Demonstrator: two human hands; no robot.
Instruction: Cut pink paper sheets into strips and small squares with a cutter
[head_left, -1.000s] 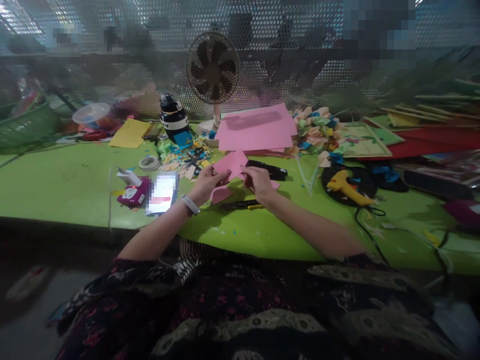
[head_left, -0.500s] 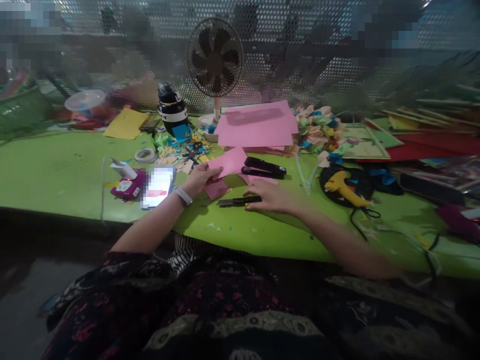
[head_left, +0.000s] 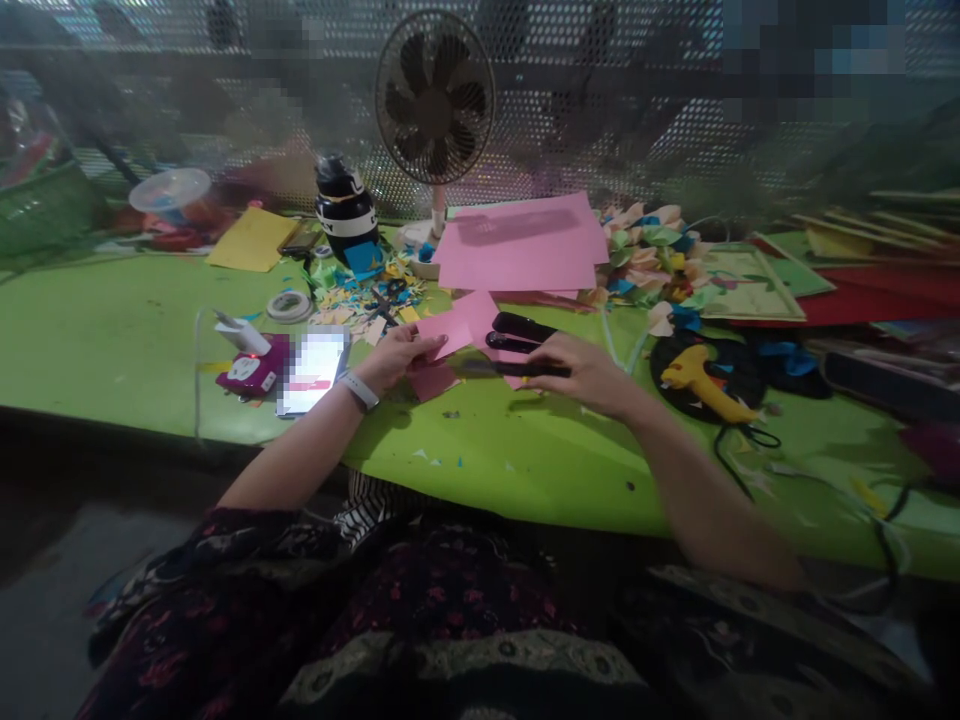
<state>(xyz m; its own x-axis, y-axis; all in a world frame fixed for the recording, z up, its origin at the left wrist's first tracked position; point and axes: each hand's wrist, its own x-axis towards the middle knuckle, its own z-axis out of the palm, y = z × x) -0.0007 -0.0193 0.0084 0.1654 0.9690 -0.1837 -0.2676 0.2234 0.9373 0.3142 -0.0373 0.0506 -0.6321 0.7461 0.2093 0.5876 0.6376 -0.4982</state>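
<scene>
My left hand (head_left: 403,357) is closed on a folded piece of pink paper (head_left: 450,332), thumb on top. Another pink scrap (head_left: 433,381) lies on the table just below it. My right hand (head_left: 574,370) grips a black utility knife (head_left: 529,369), raised off the table with its blade pointing left toward the pink paper. Right behind the knife lies a black stapler (head_left: 525,328), partly hidden by my right fingers, with more pink paper under it.
On the green table (head_left: 480,460) a phone (head_left: 313,368) and a purple power adapter (head_left: 259,368) lie left. Behind are a tape roll (head_left: 289,306), paper scraps, a black bottle (head_left: 347,215), a fan (head_left: 435,100) and pink sheets (head_left: 521,245). A yellow glue gun (head_left: 705,383) lies right.
My right hand has lifted the utility knife from the table and brought it up and right, near the stapler. My left hand keeps hold of the pink paper.
</scene>
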